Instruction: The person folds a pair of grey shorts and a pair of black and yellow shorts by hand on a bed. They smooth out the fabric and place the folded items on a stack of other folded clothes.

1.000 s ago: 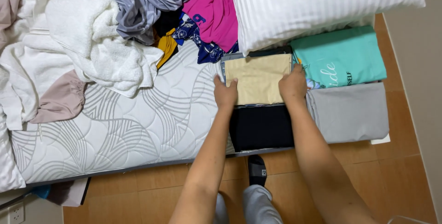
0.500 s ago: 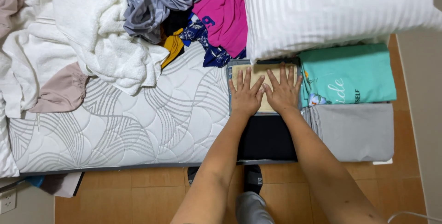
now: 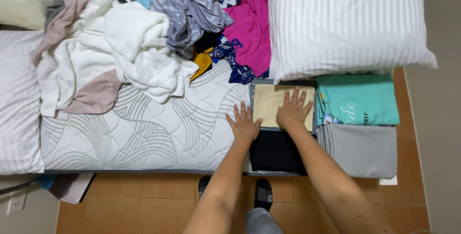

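A folded pale yellow garment (image 3: 267,104) lies on the mattress (image 3: 144,133), on top of a grey folded piece. My right hand (image 3: 293,110) rests flat on it, fingers spread. My left hand (image 3: 244,122) lies flat with fingers apart at the yellow garment's left edge, mostly on the bare mattress. Just below the yellow piece sits a folded black garment (image 3: 274,151). To the right lie a folded teal shirt (image 3: 357,100) and a folded grey garment (image 3: 362,150).
A heap of unfolded clothes (image 3: 158,37) with white towels, pink, grey and patterned pieces fills the mattress's far side. A large striped white pillow (image 3: 343,22) lies at the upper right. Wooden floor (image 3: 144,205) runs along the near edge, with my feet in black slippers (image 3: 261,193).
My left hand has slid left off the yellow garment onto the mattress beside it. My right hand stays flat on the garment. The camera has shifted slightly.
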